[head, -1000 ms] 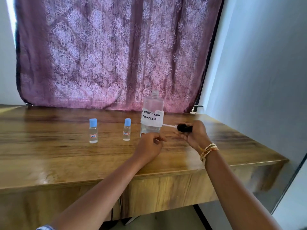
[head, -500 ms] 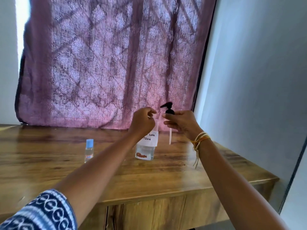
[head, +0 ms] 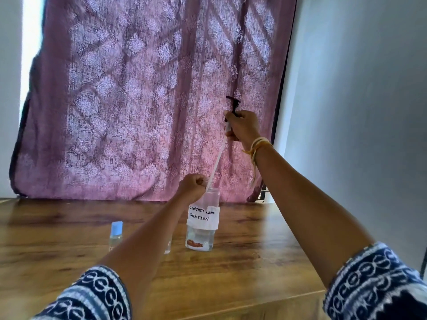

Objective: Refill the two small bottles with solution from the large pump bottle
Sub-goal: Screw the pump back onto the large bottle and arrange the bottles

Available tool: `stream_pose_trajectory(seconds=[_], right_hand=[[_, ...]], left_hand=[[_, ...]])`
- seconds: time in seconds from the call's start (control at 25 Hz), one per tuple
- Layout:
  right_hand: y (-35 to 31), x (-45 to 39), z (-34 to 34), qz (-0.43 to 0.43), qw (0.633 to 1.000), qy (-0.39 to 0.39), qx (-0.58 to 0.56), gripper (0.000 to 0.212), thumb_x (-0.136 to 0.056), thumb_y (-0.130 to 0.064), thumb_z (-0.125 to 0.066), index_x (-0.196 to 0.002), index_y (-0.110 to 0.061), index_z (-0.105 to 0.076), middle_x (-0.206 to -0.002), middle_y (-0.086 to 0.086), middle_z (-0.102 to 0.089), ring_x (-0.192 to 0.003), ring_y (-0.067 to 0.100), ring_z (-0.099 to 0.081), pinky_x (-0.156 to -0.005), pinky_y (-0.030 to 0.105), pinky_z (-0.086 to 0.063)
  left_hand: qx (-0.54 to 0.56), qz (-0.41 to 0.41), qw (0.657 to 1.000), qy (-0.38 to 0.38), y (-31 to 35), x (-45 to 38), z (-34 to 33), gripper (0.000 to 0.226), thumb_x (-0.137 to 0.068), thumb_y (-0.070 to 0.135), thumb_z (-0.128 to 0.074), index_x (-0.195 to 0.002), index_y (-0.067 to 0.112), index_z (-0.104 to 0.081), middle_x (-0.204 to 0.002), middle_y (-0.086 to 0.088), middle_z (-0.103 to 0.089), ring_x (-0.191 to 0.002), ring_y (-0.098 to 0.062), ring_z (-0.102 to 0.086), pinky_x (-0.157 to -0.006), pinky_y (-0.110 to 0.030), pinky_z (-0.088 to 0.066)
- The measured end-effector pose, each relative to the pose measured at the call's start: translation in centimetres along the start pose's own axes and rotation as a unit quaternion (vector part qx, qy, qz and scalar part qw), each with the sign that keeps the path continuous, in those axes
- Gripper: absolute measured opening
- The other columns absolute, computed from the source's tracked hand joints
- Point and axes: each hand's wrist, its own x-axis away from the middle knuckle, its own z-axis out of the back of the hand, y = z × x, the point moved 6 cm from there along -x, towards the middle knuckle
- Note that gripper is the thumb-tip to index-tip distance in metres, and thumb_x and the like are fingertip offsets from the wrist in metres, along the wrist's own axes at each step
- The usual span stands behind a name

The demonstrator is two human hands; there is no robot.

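Note:
The large clear bottle (head: 203, 224), labelled "contact lens solution", stands on the wooden table (head: 242, 269) with a little liquid at its bottom. My right hand (head: 242, 128) holds the black pump head (head: 233, 105) high above it, and the white dip tube (head: 217, 162) slants down into the bottle's neck. My left hand (head: 193, 188) is closed by the neck, pinching the tube's lower end. One small bottle with a blue cap (head: 115, 235) stands left of my left forearm. The second small bottle (head: 168, 248) is almost hidden behind that forearm.
A purple patterned curtain (head: 138, 100) hangs behind the table. A grey wall (head: 358, 112) closes the right side. The table's front edge (head: 265, 301) runs below my arms.
My right hand has lifted the pump head from the table to high above the large bottle. My left hand rose to the bottle's neck and took the tube's end. The camera tilted up.

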Motion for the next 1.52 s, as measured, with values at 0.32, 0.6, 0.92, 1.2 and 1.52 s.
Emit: stream_pose_trajectory(seconds=[0.32,0.6,0.92,1.2,1.52], right_hand=[[-2.2,-2.0,-1.6,0.041,0.998,0.018,0.050,0.023,-0.090,-0.030,-0.066,-0.084,-0.008,-0.065,-0.065,0.006,-0.065,-0.041,0.010,-0.060,-0.048,0.027,-0.057],[-0.6,-1.1,-3.3,0.033,0.997,-0.016,0.071,0.024,-0.090,-0.027,-0.066,-0.097,-0.004,-0.063,-0.075,0.010,-0.067,-0.049,0.015,-0.062,-0.059,0.034,-0.059],[8.9,3.3,-5.9,-0.048,0.986,-0.145,0.072,0.021,-0.085,-0.036,-0.071,-0.090,-0.016,-0.067,-0.085,0.015,-0.072,-0.060,0.018,-0.061,-0.056,0.029,-0.050],[12.1,5.9,-5.1,-0.044,0.976,-0.212,0.025,0.024,-0.086,-0.002,-0.067,-0.109,0.004,-0.068,-0.105,0.025,-0.070,-0.085,0.024,-0.067,-0.081,0.031,-0.057],[10.8,6.4,-3.7,0.039,0.974,-0.133,0.181,0.035,-0.068,-0.034,-0.086,-0.071,-0.005,-0.067,-0.069,0.016,-0.069,-0.061,0.016,-0.058,-0.062,0.038,-0.054]], left_hand=[[-0.020,-0.013,1.000,0.007,-1.0,0.4,-0.5,0.013,-0.086,0.004,-0.062,-0.097,0.003,-0.068,-0.083,-0.001,-0.062,-0.083,-0.018,-0.056,-0.064,-0.021,-0.041],[-0.013,-0.030,0.999,0.004,-0.1,-0.1,-0.1,0.019,-0.085,0.001,-0.061,-0.102,0.003,-0.069,-0.070,0.010,-0.053,-0.083,-0.018,-0.055,-0.062,-0.018,-0.041],[-0.036,-0.038,0.999,-0.013,-0.6,-0.2,-0.2,0.014,-0.088,0.012,-0.061,-0.092,0.002,-0.070,-0.079,-0.006,-0.061,-0.067,-0.016,-0.054,-0.065,-0.022,-0.040],[0.098,0.015,0.995,-0.026,-2.5,-0.1,-1.3,0.026,-0.090,0.026,-0.062,-0.109,0.010,-0.055,-0.104,-0.006,-0.060,-0.093,-0.019,-0.057,-0.067,-0.025,-0.041],[0.128,-0.014,0.989,-0.074,-2.4,0.9,-1.2,0.031,-0.085,0.034,-0.067,-0.103,0.009,-0.070,-0.096,-0.010,-0.070,-0.090,-0.022,-0.064,-0.070,-0.025,-0.047]])
